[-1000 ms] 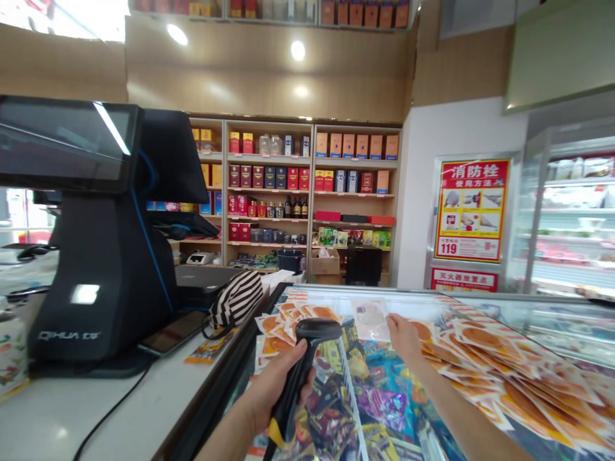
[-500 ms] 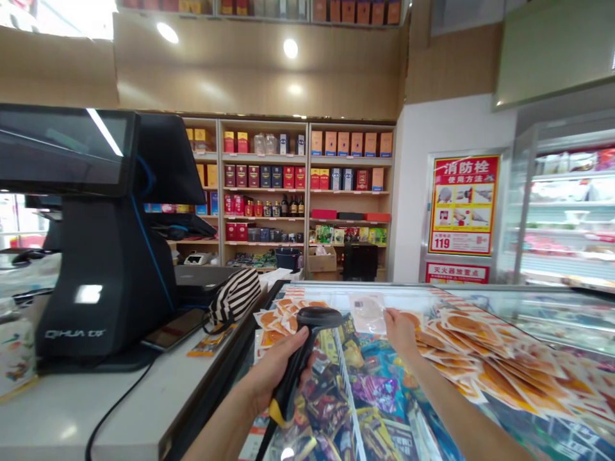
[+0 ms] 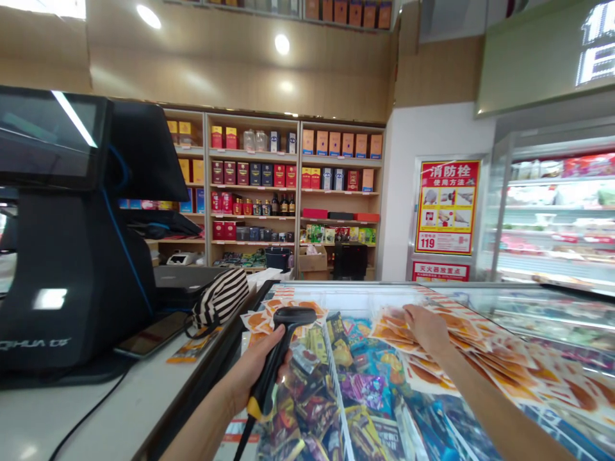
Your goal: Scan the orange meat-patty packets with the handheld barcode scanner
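My left hand (image 3: 262,365) is wrapped round the handle of a black barcode scanner (image 3: 283,346) with a yellow band near its cord. The scanner's head rests above a small stack of flat packets (image 3: 257,320) with round orange-brown prints. Over on the right, my right hand (image 3: 427,330) has its fingertips closed at the edge of a flat packet (image 3: 391,315) at the near-left end of a wide spread pile of similar packets (image 3: 494,358). Its palm hides part of the pile. Below the glass lie many colourful wrapped ice creams (image 3: 362,390).
A black point-of-sale terminal (image 3: 62,275) stands on the white counter (image 3: 91,410) at left, with a phone (image 3: 152,334) and a striped pouch (image 3: 223,298) beside it. Shelves of boxes (image 3: 254,176) line the back wall. A lit display fridge (image 3: 557,218) is at right.
My right hand has moved the pale packet from upright above the glass down and right onto the pile. The scanner stays in my left hand. The view has shifted slightly right.
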Action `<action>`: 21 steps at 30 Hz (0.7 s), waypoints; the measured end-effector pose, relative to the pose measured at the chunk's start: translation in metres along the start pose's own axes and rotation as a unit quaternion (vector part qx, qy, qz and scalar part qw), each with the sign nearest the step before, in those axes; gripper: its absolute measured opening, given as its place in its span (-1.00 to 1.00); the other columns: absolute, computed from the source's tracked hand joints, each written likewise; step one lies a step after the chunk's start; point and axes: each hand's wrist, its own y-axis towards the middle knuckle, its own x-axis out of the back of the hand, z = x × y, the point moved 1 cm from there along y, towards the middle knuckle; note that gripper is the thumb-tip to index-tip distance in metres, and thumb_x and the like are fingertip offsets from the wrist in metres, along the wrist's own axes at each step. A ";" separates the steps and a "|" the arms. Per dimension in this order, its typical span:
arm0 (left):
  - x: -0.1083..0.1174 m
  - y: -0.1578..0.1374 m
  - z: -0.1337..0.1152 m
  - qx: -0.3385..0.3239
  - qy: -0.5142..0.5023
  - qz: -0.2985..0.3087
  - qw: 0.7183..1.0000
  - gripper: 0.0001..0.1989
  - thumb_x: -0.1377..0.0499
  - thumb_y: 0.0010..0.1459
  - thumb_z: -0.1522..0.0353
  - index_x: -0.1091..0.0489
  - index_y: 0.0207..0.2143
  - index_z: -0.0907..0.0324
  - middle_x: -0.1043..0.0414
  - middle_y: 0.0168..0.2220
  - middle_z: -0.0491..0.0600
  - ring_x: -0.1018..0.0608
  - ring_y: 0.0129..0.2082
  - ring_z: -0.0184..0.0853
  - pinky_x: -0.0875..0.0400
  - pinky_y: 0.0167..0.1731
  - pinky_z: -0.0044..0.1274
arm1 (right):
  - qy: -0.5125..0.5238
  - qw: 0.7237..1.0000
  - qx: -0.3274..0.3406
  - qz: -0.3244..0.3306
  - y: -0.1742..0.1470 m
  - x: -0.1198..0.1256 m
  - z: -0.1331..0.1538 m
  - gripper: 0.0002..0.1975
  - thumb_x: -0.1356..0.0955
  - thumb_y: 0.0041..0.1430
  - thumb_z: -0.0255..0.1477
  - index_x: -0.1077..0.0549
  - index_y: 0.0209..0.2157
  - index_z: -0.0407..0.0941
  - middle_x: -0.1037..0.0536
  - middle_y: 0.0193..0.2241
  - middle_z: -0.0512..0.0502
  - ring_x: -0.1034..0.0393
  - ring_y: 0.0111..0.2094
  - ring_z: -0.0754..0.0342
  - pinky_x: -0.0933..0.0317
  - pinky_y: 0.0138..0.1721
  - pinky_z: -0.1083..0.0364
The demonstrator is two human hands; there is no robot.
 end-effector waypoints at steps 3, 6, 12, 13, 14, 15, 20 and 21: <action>0.007 -0.002 -0.001 -0.001 0.001 -0.022 1.000 -0.65 -0.06 -0.11 0.11 -0.25 -0.55 0.25 -0.24 -0.67 -0.15 -0.25 -0.75 -0.56 -0.10 -0.76 -0.70 | -0.044 0.997 0.023 0.063 -0.010 -0.006 -0.004 -0.71 -0.09 0.02 -0.43 -0.40 -0.47 -0.13 -0.50 -0.49 -0.16 -0.36 -0.43 -0.02 -0.07 -0.48 0.10; 0.019 -0.003 -0.001 0.004 -0.001 -0.043 0.999 -0.65 -0.07 -0.12 0.11 -0.23 -0.60 0.25 -0.25 -0.68 -0.14 -0.25 -0.76 -0.56 -0.11 -0.76 -0.70 | -0.050 0.993 0.011 0.103 -0.012 -0.008 -0.003 -0.65 -0.08 0.02 -0.39 -0.42 -0.54 -0.17 -0.49 -0.51 -0.26 -0.37 -0.42 -0.07 -0.08 -0.49 0.07; 0.057 0.000 0.007 0.051 -0.004 -0.063 0.997 -0.62 -0.04 -0.12 0.07 -0.24 -0.62 0.22 -0.20 -0.75 -0.16 -0.21 -0.78 -0.54 -0.07 -0.78 -0.68 | 0.051 0.994 -0.021 0.091 0.007 -0.003 0.033 -0.69 -0.10 -0.02 -0.40 -0.42 -0.54 -0.16 -0.49 -0.51 -0.24 -0.35 -0.41 -0.07 -0.09 -0.44 0.06; 0.063 0.001 0.009 0.048 -0.008 -0.078 0.996 -0.63 -0.03 -0.11 0.07 -0.25 -0.61 0.22 -0.21 -0.74 -0.16 -0.21 -0.77 -0.55 -0.07 -0.78 -0.69 | 0.097 0.991 -0.019 0.087 0.012 -0.006 0.046 -0.69 -0.10 -0.02 -0.40 -0.42 -0.51 -0.15 -0.49 -0.50 -0.22 -0.34 -0.40 -0.06 -0.09 -0.43 0.06; 0.069 0.002 0.010 0.047 -0.007 -0.095 0.994 -0.64 -0.02 -0.10 0.08 -0.25 -0.61 0.21 -0.22 -0.73 -0.17 -0.21 -0.77 -0.55 -0.07 -0.77 -0.69 | 0.144 0.985 -0.010 0.091 0.017 -0.012 0.061 -0.69 -0.10 -0.02 -0.40 -0.42 -0.49 -0.14 -0.49 -0.49 -0.19 -0.34 -0.39 -0.03 -0.09 -0.41 0.08; 0.074 0.003 0.012 0.048 -0.004 -0.110 0.993 -0.64 -0.01 -0.09 0.08 -0.25 -0.61 0.20 -0.21 -0.73 -0.17 -0.20 -0.77 -0.55 -0.06 -0.76 -0.69 | 0.181 0.978 0.006 0.103 0.022 -0.021 0.077 -0.69 -0.10 -0.01 -0.39 -0.42 -0.47 -0.13 -0.49 -0.47 -0.15 -0.34 -0.38 0.01 -0.10 -0.39 0.11; 0.089 -0.001 0.013 0.047 -0.015 -0.144 0.988 -0.64 -0.04 -0.13 0.07 -0.26 -0.51 0.20 -0.21 -0.71 -0.18 -0.19 -0.77 -0.55 -0.08 -0.75 -0.68 | 0.262 0.950 0.051 0.165 0.050 -0.090 0.156 -0.62 -0.09 0.03 -0.26 -0.36 -0.24 -0.14 -0.47 -0.29 -0.08 -0.33 -0.27 0.11 -0.13 -0.31 0.18; 0.090 -0.002 0.012 0.034 -0.022 -0.153 0.987 -0.64 -0.05 -0.13 0.08 -0.27 -0.46 0.20 -0.21 -0.70 -0.18 -0.19 -0.77 -0.55 -0.08 -0.75 -0.68 | 0.268 0.946 0.048 0.175 0.057 -0.105 0.169 -0.58 -0.09 0.03 -0.24 -0.33 -0.18 -0.17 -0.46 -0.25 -0.12 -0.33 -0.25 0.10 -0.13 -0.29 0.17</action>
